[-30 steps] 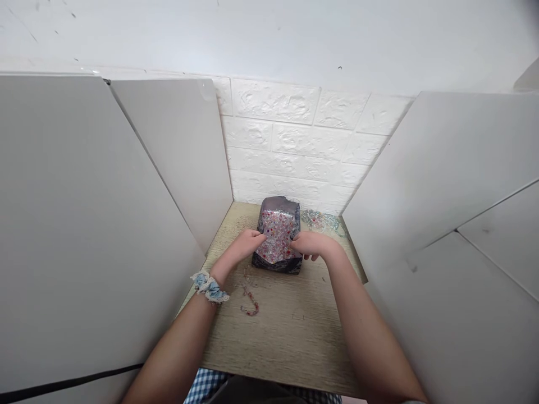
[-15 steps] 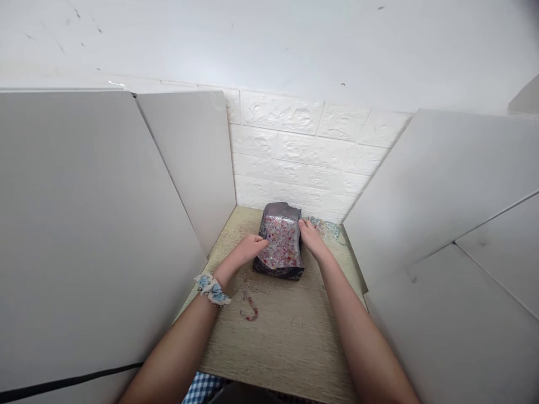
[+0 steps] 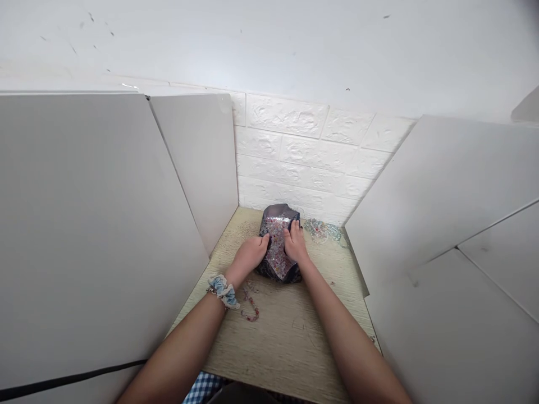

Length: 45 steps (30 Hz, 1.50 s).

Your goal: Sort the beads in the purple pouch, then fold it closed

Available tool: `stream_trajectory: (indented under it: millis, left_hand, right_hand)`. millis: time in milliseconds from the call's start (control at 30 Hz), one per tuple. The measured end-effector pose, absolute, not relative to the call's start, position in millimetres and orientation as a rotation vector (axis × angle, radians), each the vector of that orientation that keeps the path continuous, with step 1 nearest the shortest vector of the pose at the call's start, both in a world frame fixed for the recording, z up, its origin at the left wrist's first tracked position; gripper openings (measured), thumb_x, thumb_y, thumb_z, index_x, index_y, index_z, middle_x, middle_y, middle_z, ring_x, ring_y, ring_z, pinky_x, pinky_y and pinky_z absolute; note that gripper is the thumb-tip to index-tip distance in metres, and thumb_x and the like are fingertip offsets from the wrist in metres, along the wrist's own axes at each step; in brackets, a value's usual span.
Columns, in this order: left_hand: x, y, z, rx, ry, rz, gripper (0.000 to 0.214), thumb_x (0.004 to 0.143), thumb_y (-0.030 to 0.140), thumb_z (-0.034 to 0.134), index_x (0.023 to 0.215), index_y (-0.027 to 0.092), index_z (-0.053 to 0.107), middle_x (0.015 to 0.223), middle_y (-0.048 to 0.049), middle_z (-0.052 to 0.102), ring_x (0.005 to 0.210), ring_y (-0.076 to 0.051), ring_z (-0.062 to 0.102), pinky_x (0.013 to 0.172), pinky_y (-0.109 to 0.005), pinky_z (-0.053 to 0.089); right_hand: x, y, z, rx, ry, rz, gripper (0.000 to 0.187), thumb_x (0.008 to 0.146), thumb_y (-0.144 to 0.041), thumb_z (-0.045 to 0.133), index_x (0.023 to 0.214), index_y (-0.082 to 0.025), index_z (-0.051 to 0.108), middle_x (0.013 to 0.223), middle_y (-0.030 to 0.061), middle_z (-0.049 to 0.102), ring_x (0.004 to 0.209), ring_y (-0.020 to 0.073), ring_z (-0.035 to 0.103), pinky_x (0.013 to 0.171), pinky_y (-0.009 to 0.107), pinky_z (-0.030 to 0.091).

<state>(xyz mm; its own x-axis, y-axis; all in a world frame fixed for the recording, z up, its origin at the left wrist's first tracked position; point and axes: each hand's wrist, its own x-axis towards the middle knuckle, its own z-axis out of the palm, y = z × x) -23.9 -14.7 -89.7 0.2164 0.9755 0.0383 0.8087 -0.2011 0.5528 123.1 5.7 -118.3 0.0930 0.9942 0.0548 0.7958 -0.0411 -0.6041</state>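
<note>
A dark, soft-sided bag of beads [image 3: 277, 258] lies on the table with its mouth up; small pink, red and clear beads show inside. My left hand [image 3: 252, 251] is closed on the bag's left rim, thumb on top. On the opposite side my right hand [image 3: 296, 242] grips the right rim, thumb on the inner side and fingers over the outside. Both rims are drawn inward, so the mouth is narrower in the middle. A short beaded strand [image 3: 251, 312] in pink and red lies in front of the bag, near my left wrist.
Behind and right of the bag lie several beaded strands [image 3: 324, 230] in pale blue and pink. White panels [image 3: 193, 163] stand on the left and others [image 3: 458, 185] on the right. A white brick-patterned wall [image 3: 290, 151] closes off the back. Loose beads dot the wooden table [image 3: 286, 342].
My hands have moved closer together, pressing the bag's sides inward. The right hand has shifted left onto the rim, and the bead opening has narrowed.
</note>
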Motion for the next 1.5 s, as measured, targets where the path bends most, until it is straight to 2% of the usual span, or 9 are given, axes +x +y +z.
stream_trajectory:
  millis: [200,533,667,767,833,967,1067,1233,1500]
  left_hand:
    - [-19,-18,-94,2.167,1.766,0.44,0.052,0.086,0.041,0.019,0.083,0.009,0.061,0.084,-0.018,0.06,0.082,-0.022,0.056,0.076,-0.032,0.037]
    - [-10,-16,-97,2.329,1.832,0.205,0.054,0.086,0.043,0.018,0.083,0.011,0.062,0.082,-0.0144,0.062,0.08,-0.021,0.058,0.073,-0.032,0.042]
    - [-8,-16,-97,2.331,1.844,0.192,0.054,0.086,0.043,0.017,0.084,0.012,0.062,0.082,-0.014,0.062,0.08,-0.021,0.059,0.073,-0.034,0.043]
    - [-8,-17,-96,2.342,1.857,0.193,0.055,0.087,0.042,0.015,0.083,0.013,0.062,0.081,-0.0142,0.062,0.081,-0.022,0.059,0.073,-0.035,0.044]
    - [-8,-18,-96,2.345,1.866,0.188,0.055,0.087,0.041,0.015,0.083,0.013,0.062,0.08,-0.0144,0.062,0.08,-0.022,0.059,0.072,-0.035,0.044]
    - [-7,-19,-95,2.35,1.884,0.185,0.054,0.087,0.04,0.016,0.083,0.011,0.062,0.08,-0.0151,0.062,0.08,-0.023,0.059,0.07,-0.035,0.044]
    - [-7,-20,-95,2.36,1.882,0.184,0.054,0.087,0.04,0.016,0.085,0.011,0.062,0.081,-0.015,0.062,0.08,-0.023,0.059,0.07,-0.035,0.044]
    - [-6,-21,-93,2.371,1.875,0.162,0.053,0.087,0.041,0.017,0.085,0.013,0.061,0.083,-0.0146,0.062,0.079,-0.023,0.059,0.07,-0.036,0.044]
    - [-4,-22,-92,2.402,1.852,0.111,0.049,0.086,0.042,0.022,0.085,0.012,0.06,0.081,-0.0141,0.062,0.077,-0.022,0.059,0.067,-0.033,0.044]
  right_hand:
    - [121,-1,-117,-2.024,-1.894,0.433,0.061,0.087,-0.045,0.015,0.136,-0.009,0.007,0.14,0.0054,0.001,0.128,0.0239,0.004,0.102,0.041,0.012]
    - [114,-2,-116,-2.11,-2.036,0.379,0.059,0.087,-0.044,0.016,0.135,-0.011,0.015,0.14,0.0066,0.007,0.127,0.024,0.008,0.1,0.048,0.009]
    - [115,0,-117,-1.999,-2.012,0.225,0.051,0.087,-0.038,0.022,0.127,-0.009,0.035,0.134,0.0112,0.027,0.122,0.0269,0.023,0.098,0.046,0.014]
    - [120,3,-115,-1.882,-1.998,0.12,0.046,0.09,-0.032,0.017,0.102,-0.01,0.055,0.11,0.0126,0.051,0.105,0.0213,0.042,0.094,0.035,0.025]
    - [123,6,-114,-1.858,-1.999,0.12,0.052,0.091,-0.031,0.011,0.092,-0.011,0.059,0.098,0.0121,0.056,0.096,0.0179,0.047,0.088,0.028,0.031]
    - [121,7,-119,-1.862,-2.019,0.122,0.043,0.09,-0.027,0.018,0.108,-0.007,0.052,0.113,0.0138,0.049,0.107,0.0191,0.041,0.092,0.029,0.028]
    - [117,4,-122,-1.941,-2.029,0.182,0.048,0.088,-0.031,0.024,0.127,-0.005,0.033,0.133,0.0139,0.028,0.121,0.024,0.025,0.099,0.039,0.018]
    - [115,0,-118,-2.046,-2.046,0.345,0.054,0.087,-0.038,0.018,0.135,-0.013,0.018,0.14,0.0048,0.008,0.127,0.0227,0.01,0.099,0.049,0.011]
    - [113,-1,-115,-1.805,-2.011,0.316,0.05,0.089,-0.038,0.016,0.127,-0.013,0.036,0.132,0.0077,0.032,0.121,0.0187,0.028,0.102,0.037,0.017]
